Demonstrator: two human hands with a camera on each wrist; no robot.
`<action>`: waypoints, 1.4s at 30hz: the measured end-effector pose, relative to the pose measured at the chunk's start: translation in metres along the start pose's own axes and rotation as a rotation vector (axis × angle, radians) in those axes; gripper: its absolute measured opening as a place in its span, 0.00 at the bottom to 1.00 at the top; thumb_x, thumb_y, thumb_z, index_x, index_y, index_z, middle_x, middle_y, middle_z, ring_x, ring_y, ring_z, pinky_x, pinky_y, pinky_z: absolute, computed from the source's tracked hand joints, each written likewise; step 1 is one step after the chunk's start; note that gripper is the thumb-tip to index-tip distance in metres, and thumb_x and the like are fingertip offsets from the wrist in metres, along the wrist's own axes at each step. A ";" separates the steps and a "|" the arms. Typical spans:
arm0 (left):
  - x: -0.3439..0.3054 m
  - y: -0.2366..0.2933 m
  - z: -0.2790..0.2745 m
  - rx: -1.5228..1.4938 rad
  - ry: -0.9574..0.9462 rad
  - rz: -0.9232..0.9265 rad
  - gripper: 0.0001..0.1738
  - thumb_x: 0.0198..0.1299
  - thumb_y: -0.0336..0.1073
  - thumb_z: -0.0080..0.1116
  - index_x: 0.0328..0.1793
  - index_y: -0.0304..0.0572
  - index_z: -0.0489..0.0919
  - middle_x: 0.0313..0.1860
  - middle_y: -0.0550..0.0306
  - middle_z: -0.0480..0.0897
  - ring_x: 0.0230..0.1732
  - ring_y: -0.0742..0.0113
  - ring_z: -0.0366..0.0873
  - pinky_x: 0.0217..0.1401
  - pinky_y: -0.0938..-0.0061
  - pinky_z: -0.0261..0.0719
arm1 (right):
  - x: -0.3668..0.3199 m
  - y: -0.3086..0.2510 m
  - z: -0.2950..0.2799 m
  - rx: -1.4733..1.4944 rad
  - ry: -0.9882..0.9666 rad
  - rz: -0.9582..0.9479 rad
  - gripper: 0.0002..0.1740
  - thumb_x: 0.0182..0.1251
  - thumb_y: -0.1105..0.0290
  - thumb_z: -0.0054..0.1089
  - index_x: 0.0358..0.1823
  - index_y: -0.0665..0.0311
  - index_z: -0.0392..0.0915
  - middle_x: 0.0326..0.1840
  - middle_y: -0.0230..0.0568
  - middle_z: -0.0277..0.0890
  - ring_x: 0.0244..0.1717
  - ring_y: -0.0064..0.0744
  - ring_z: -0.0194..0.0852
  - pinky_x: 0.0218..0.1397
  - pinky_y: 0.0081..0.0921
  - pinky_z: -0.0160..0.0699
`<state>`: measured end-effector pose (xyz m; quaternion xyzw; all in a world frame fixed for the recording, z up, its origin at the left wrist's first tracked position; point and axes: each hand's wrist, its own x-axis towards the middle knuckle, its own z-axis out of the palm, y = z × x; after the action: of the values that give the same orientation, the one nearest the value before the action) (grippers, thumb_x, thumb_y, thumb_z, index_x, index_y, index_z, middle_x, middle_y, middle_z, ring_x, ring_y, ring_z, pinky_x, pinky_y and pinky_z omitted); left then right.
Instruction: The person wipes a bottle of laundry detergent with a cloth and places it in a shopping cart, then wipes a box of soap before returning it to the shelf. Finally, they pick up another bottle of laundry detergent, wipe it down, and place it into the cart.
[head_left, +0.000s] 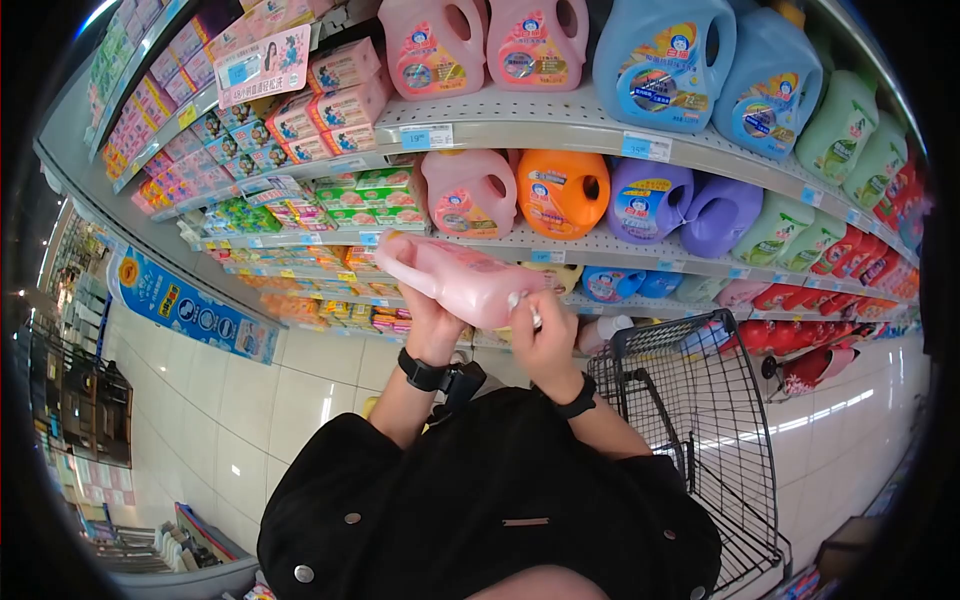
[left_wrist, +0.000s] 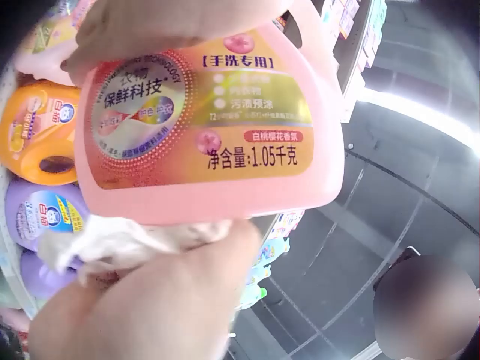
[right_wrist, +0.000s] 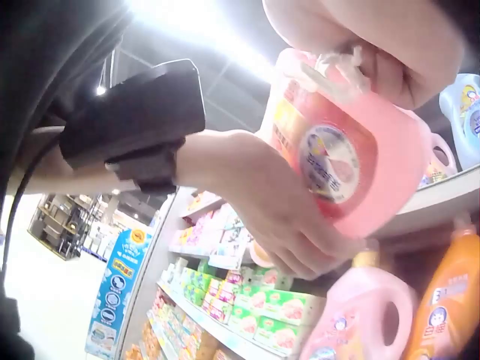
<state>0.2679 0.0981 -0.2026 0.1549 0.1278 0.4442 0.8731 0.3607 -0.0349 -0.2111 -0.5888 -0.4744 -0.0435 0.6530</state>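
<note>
A pink laundry detergent bottle (head_left: 455, 278) lies tilted on its side in front of the shelves, its base toward the right. My left hand (head_left: 433, 325) holds it from below; in the right wrist view the fingers of that hand (right_wrist: 289, 217) wrap over the bottle's side. A crumpled white tissue (left_wrist: 131, 244) is gripped in my right hand (head_left: 545, 345) and lies against the bottle's base. The printed label (left_wrist: 247, 127) faces the left wrist camera. Part of the tissue (right_wrist: 337, 75) is hidden by the curled fingers of the right hand.
Shelves (head_left: 560, 110) of detergent bottles stand ahead, with an orange bottle (head_left: 563, 195) and a purple bottle (head_left: 648, 200) on the middle level. Boxed packs (head_left: 370, 195) fill the left side. A black wire shopping cart (head_left: 690, 400) stands at my right.
</note>
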 end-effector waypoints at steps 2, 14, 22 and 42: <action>-0.004 -0.004 0.003 0.035 0.027 0.027 0.26 0.61 0.58 0.55 0.52 0.46 0.71 0.47 0.55 0.77 0.50 0.56 0.77 0.56 0.56 0.78 | 0.002 -0.017 0.000 0.004 -0.021 -0.082 0.08 0.62 0.74 0.57 0.27 0.67 0.69 0.21 0.46 0.70 0.18 0.44 0.72 0.23 0.32 0.70; -0.004 0.002 -0.005 0.106 0.055 0.061 0.31 0.56 0.60 0.59 0.52 0.41 0.71 0.45 0.51 0.77 0.49 0.55 0.76 0.55 0.58 0.76 | -0.011 0.054 0.006 0.486 0.140 0.503 0.11 0.71 0.68 0.48 0.30 0.65 0.70 0.24 0.23 0.67 0.20 0.13 0.60 0.21 0.21 0.58; -0.044 -0.001 0.059 0.116 -0.076 -0.175 0.40 0.57 0.64 0.55 0.61 0.37 0.68 0.51 0.41 0.76 0.53 0.49 0.75 0.58 0.57 0.75 | 0.007 0.060 -0.010 0.986 -0.272 0.992 0.10 0.72 0.66 0.46 0.43 0.64 0.74 0.39 0.27 0.73 0.39 0.14 0.70 0.45 0.15 0.68; -0.070 0.032 -0.018 0.464 -0.063 -0.402 0.49 0.55 0.66 0.59 0.73 0.39 0.59 0.64 0.46 0.72 0.63 0.58 0.72 0.64 0.61 0.75 | -0.014 0.048 0.007 0.807 -0.689 0.907 0.10 0.73 0.69 0.44 0.31 0.62 0.68 0.25 0.19 0.57 0.29 0.09 0.52 0.31 0.13 0.53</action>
<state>0.1983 0.0617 -0.2005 0.3354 0.2266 0.2163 0.8885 0.3788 -0.0214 -0.2563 -0.4204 -0.3408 0.6026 0.5865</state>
